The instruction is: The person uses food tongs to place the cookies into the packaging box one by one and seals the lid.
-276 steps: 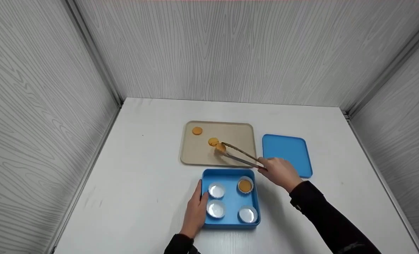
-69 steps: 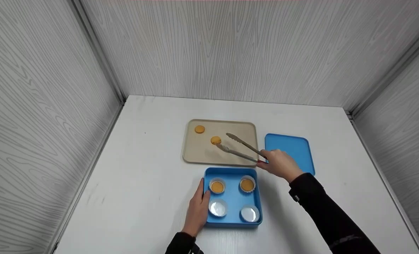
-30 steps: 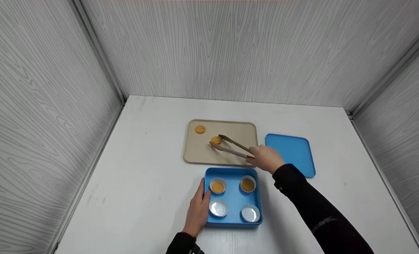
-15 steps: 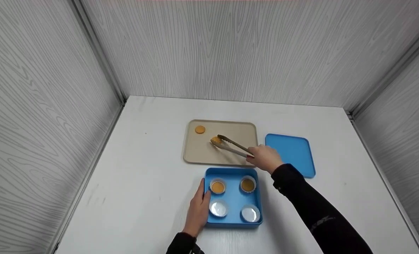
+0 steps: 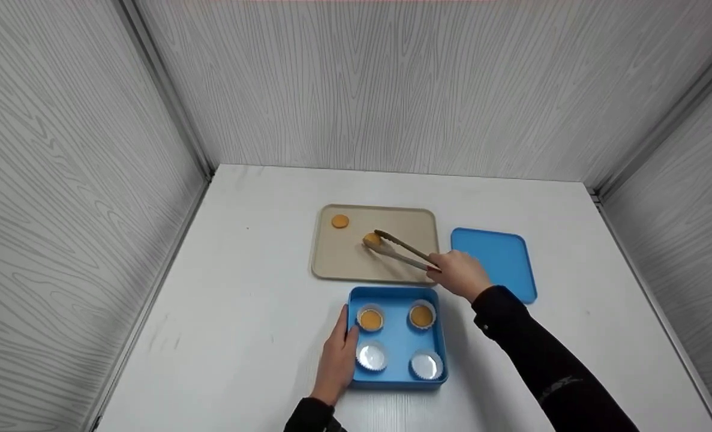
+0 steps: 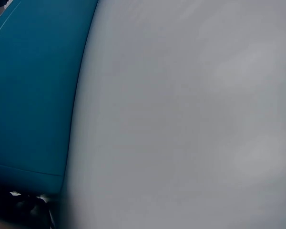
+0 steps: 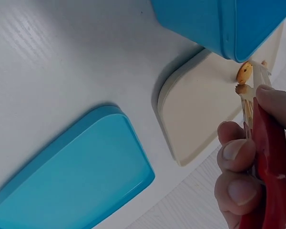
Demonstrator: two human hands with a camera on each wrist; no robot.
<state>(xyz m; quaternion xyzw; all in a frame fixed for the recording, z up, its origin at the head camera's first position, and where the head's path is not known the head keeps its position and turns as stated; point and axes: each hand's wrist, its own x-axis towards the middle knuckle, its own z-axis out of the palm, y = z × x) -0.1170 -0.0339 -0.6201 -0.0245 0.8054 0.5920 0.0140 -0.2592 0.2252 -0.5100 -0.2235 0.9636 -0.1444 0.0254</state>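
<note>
Tongs [image 5: 395, 255], metal with red handles [image 7: 274, 167]: right hand [image 5: 460, 275] holding, both prongs slanting over beige tray [image 5: 338, 258]. Orange cookie [image 5: 372, 239], round: sitting between tong tips; contact with tray not showing clearly. Loose cookie [image 5: 340, 221]: lying flat near tray's far left corner. Blue box [image 5: 397, 337], roughly square, open-topped: standing upright just beside tray's near edge; left hand [image 5: 336, 363] gripping left wall. Two far paper cups [image 5: 421, 303] inside: holding one cookie each. Two near cups [image 5: 426, 365]: standing with silvery bottoms showing.

White table [image 5: 260, 270] — tray [image 5: 344, 261], box [image 5: 397, 384], lid [image 5: 496, 258]
</note>
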